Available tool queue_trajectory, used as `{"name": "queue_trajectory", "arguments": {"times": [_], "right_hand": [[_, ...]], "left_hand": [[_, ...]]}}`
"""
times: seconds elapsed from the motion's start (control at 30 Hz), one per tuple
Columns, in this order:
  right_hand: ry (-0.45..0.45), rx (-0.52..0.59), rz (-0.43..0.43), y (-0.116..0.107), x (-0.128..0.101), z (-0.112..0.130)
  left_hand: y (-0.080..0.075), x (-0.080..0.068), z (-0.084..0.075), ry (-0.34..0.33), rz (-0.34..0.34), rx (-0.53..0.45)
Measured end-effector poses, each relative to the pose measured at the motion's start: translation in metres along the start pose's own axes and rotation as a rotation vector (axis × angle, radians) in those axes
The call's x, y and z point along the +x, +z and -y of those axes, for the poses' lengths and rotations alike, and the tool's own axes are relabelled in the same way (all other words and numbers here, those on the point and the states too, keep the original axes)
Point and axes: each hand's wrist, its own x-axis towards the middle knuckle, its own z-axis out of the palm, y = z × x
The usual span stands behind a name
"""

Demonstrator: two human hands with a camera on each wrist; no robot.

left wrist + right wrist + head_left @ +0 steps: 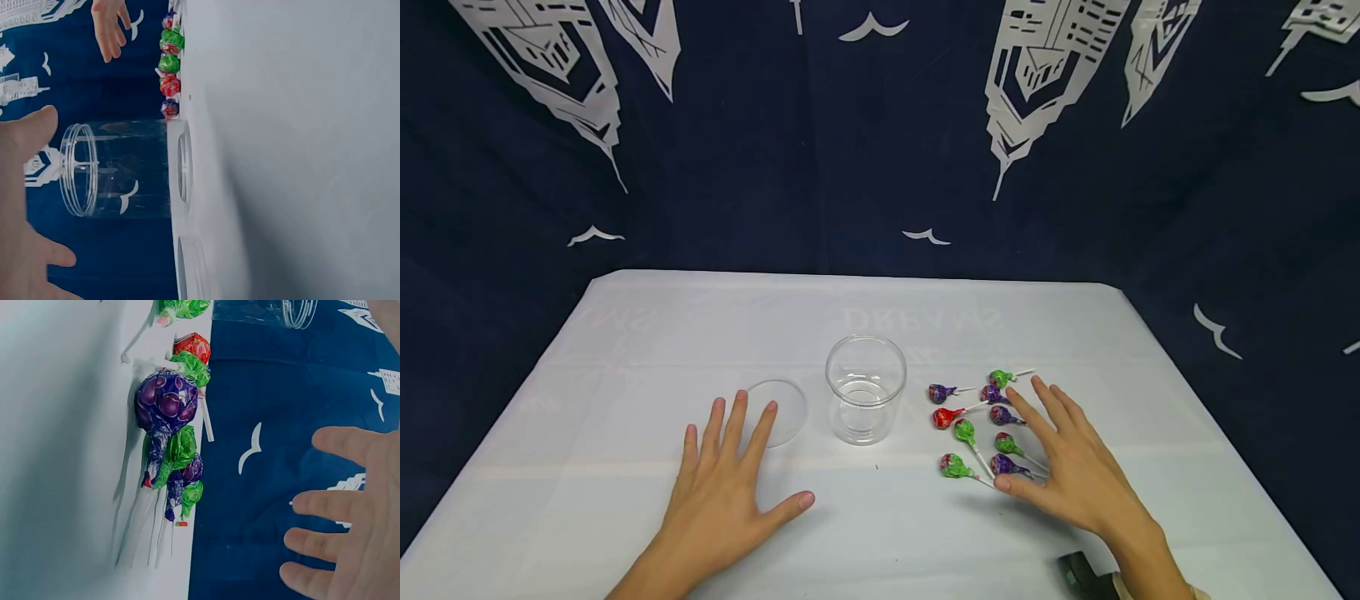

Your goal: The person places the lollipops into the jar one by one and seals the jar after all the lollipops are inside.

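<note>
Two bare hands are seen spread over a white table (625,400) backed by a dark blue printed curtain (775,150). The right hand (1075,467) is held with fingers straight and splayed, gripping nothing, over the near right edge of a cluster of lollipops (977,421); a purple one (1003,465) lies just beside its thumb, and a green one (956,467) just left of that. In the right wrist view the fingers (337,506) are shown apart from the sweets, with a gap between. The left hand (726,483) is laid flat, fingers relaxed and empty, its fingertips at the near edge of a clear round lid (778,408). A clear cup (865,387) is stood upright between the two hands, just right of the lid and left of the lollipops, touched by neither. Bare tabletop is left open behind the cup, toward the far edge. A dark object (1078,575) is partly seen beside the right wrist.
</note>
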Motion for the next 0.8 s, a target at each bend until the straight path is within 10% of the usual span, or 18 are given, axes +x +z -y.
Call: {"name": "queue_trajectory", "arguments": {"times": [0.4,0.8], "right_hand": [[-0.037,0.145,-0.097,0.003,0.002,-0.004],[-0.125,0.276,-0.253,0.01,0.005,-0.012]], "left_hand": [[0.013,0.026,-0.003,0.066,-0.206,-0.218],[0.026,0.051,-0.006,-0.004,-0.146,-0.451]]}}
